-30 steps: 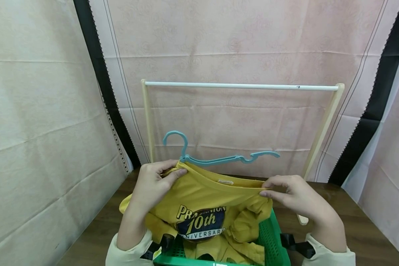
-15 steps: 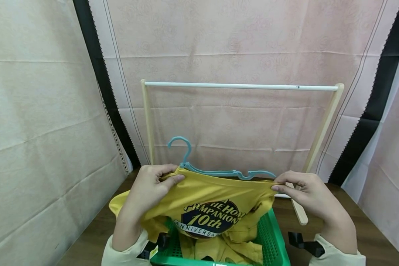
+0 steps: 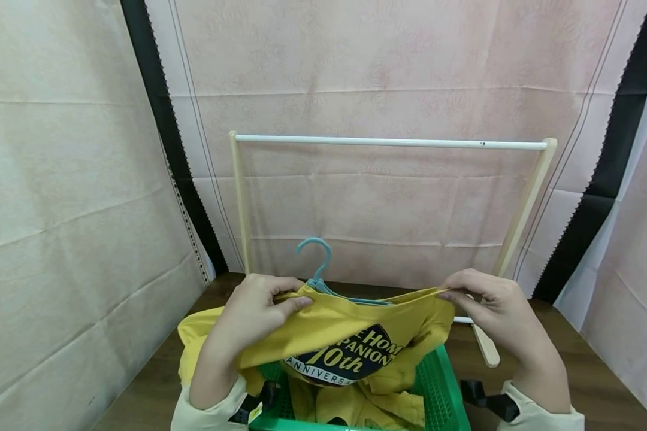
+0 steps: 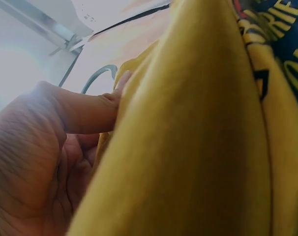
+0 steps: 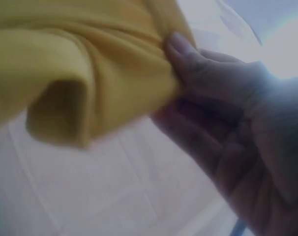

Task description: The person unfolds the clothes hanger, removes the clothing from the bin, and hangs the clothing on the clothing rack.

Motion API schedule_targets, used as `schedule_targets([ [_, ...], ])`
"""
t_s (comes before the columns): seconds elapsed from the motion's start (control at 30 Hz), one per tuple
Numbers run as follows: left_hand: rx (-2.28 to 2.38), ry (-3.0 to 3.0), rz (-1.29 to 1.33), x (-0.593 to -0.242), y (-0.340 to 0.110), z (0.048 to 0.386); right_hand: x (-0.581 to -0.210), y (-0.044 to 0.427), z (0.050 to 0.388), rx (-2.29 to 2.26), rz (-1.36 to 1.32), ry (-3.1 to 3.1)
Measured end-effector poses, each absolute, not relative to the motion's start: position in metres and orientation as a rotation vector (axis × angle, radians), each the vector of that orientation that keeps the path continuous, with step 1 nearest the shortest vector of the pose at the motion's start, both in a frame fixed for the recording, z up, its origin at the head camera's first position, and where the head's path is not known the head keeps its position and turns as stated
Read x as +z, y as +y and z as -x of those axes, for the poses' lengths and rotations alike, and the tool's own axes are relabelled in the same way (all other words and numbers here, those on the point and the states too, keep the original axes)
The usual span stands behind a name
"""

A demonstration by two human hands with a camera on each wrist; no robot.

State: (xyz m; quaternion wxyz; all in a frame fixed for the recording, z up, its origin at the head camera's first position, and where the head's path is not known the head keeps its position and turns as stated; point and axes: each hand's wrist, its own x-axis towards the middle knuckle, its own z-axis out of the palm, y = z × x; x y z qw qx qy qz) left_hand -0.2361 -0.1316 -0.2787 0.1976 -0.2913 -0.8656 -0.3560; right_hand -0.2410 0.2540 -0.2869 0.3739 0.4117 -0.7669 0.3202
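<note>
A yellow shirt [image 3: 350,326] with a dark printed badge is stretched between both hands. My left hand [image 3: 248,320] pinches its neckline beside the blue hanger [image 3: 323,263], whose hook stands up above the collar; part of the hanger's body lies inside the neck opening, its far end hidden by cloth. The right hand [image 3: 504,323] pinches the other side of the neckline. In the left wrist view the left thumb [image 4: 90,110] presses on the cloth [image 4: 188,128], and the right wrist view shows the right hand [image 5: 227,103] gripping the yellow fabric [image 5: 124,64].
Behind the shirt stands a rack with a white rail [image 3: 388,142] and cream posts. Under the shirt is a green basket [image 3: 447,389] with more yellow cloth [image 3: 377,407] in it. The brown table [image 3: 145,374] reaches the pale curtains [image 3: 86,179] around it.
The hanger's hook has moved right and down, and its far arm has gone behind the shirt's neckline. The right hand has shifted right overall, stretching the collar; both hands keep their pinch.
</note>
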Motion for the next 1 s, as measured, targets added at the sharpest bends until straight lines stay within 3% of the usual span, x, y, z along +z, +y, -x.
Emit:
schedule_targets([
  [0.2,-0.969,-2.333,0.947,-0.282,-0.118,0.239,-0.276,0.223,0.236,0.829,-1.159,-1.801],
  [0.4,-0.943,-2.279,0.965,-0.282,-0.113,0.238,-0.287,0.215,0.242,0.831,-1.203,-2.067],
  [0.73,-0.962,-2.251,0.899,-0.280,-0.118,0.240,-0.287,0.236,0.235,0.813,-0.967,-2.356],
  [1.0,-0.971,-2.241,0.902,-0.283,-0.117,0.244,-0.289,0.246,0.238,0.794,-1.020,-2.327],
])
